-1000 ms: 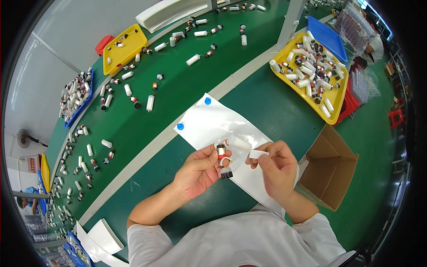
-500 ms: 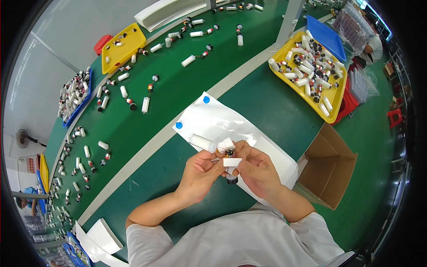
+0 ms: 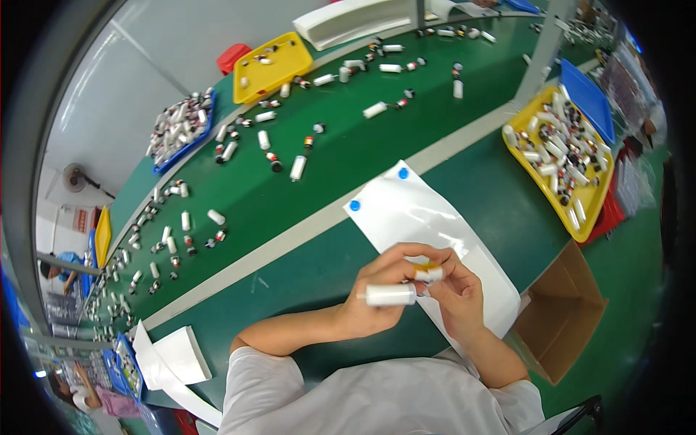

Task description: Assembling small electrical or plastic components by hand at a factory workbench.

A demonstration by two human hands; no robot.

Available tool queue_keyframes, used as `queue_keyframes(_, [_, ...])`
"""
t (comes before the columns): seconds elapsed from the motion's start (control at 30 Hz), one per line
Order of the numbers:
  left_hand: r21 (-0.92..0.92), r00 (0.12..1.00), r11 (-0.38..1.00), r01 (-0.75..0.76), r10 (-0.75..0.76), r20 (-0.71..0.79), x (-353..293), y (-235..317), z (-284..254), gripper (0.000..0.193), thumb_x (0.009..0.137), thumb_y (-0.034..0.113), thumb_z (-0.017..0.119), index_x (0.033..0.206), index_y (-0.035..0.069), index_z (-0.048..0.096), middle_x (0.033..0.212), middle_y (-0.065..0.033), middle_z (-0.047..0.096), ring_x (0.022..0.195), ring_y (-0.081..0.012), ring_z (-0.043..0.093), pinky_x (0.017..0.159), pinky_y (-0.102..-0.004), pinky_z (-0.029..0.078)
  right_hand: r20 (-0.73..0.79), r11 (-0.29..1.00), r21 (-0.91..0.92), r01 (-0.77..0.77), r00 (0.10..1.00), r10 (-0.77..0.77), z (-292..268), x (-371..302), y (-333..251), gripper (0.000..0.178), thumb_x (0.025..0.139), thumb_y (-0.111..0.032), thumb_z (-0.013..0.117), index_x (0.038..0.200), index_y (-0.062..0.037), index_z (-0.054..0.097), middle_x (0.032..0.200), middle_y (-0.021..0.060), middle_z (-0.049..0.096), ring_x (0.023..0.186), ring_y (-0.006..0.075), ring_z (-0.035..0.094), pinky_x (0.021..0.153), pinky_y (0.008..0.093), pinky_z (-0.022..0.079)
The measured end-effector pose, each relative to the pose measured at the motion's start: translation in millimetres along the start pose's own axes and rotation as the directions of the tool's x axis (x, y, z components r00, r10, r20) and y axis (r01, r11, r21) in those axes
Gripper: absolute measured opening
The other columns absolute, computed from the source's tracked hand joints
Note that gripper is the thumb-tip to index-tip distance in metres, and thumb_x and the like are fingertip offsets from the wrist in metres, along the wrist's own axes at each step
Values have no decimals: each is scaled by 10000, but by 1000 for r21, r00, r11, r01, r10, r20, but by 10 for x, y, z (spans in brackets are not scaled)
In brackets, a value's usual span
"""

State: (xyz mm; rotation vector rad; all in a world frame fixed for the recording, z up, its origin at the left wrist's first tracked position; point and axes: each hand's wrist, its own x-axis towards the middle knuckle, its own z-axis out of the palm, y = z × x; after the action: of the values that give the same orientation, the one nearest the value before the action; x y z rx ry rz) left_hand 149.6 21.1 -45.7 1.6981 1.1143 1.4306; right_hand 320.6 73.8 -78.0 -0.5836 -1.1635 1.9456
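Both hands meet over a white sheet (image 3: 428,217) fixed with blue pins to the green bench. In my left hand (image 3: 355,313) lies a white plastic cylinder (image 3: 390,295), roughly level, its clear end toward the right. A small white-and-yellow piece (image 3: 429,273) sits between the fingertips of both hands. My right hand (image 3: 462,297) is closed, its thumb and fingers pinching around that piece. Fingers hide how the piece joins the cylinder.
Cylinders with black-and-red ends lie along the green conveyor (image 3: 283,206). A yellow tray (image 3: 589,230) heaped with them stands right, with a blue tray (image 3: 591,101) behind it. Beside me are a cardboard box (image 3: 562,312) and folded white sheets (image 3: 185,355). Other people work far left.
The view has shifted, moving the bench rightward in the picture. My hands have turned the part; the white cylinder now lies in front of my left fingers, and the black-capped end is hidden.
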Motion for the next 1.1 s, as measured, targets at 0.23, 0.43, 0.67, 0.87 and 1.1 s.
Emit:
queue_keyframes(0.23, [333,981,932,141,-177,78,-111,78,-286,212,772,-49,732,965,32,694,961,-68,721,822,-142,664,734,-307,549,60,868,-474,-149,978,200,-270,118,-47,195,794,-46,777,907,-52,618,949,59,603,901,143,582,802,281,487])
queue_keyframes(0.43, [893,895,109,437,-153,-419,-66,-341,-1744,521,638,95,846,1024,64,499,808,-107,667,758,-299,685,629,-434,476,216,540,-819,194,976,-23,-385,278,-86,215,833,7,680,1045,-5,646,1006,129,596,893,270,607,782,350,500])
queue_keyframes(0.67, [943,940,28,333,74,-334,99,-859,-2484,527,801,256,769,1237,65,542,1137,-147,598,985,-338,619,763,-465,476,317,504,-811,298,947,-52,-180,449,-55,244,849,-13,667,1094,-4,659,1075,123,558,958,287,583,794,344,495])
queue_keyframes(0.87, [912,919,147,384,-153,-363,252,-1170,-2191,436,833,200,727,1197,31,557,1107,-182,603,947,-382,629,780,-470,510,591,197,-785,587,806,-45,-109,393,0,181,801,-101,671,959,-11,670,965,95,535,884,236,536,699,326,475])
queue_keyframes(1.1, [857,929,407,316,48,-366,625,-363,-1559,386,802,51,674,1178,25,588,997,-144,697,865,-298,678,765,-367,528,643,-93,-760,643,765,36,-13,281,-84,119,712,-62,634,811,-12,590,917,95,495,843,216,522,662,309,482])
